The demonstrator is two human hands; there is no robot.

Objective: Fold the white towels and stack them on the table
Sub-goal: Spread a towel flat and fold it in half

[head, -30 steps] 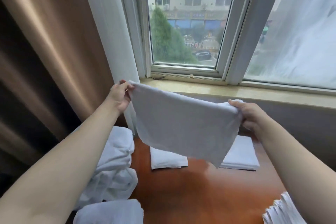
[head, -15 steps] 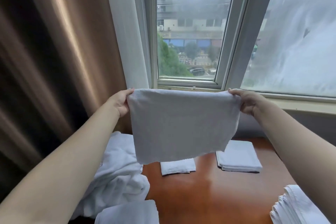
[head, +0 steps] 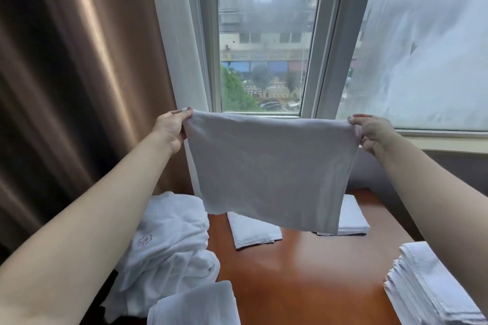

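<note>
At the bench's (head: 303, 280) near right corner stood a pile of folded towels (head: 427, 290); at its left edge lay a heap of unfolded ones (head: 169, 243). Above the bench, the left hand (head: 171, 128) and right hand (head: 371, 130) each had a closed grip on a top corner of the white towel (head: 269, 169), which hung spread out. The next fold probably required bringing both corners together. Two folded towels (head: 252, 232) lay at the far edge, leaving the middle free.

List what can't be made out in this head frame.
- Folded towel, head view: mostly hidden behind the held towel.
- Stack at right: cut off by the bottom edge and the right forearm; count unreadable.
- Embroidered mark on the crumpled pile: too small to read.
- Left hand, right hand: fingertips behind the cloth hidden.
</note>
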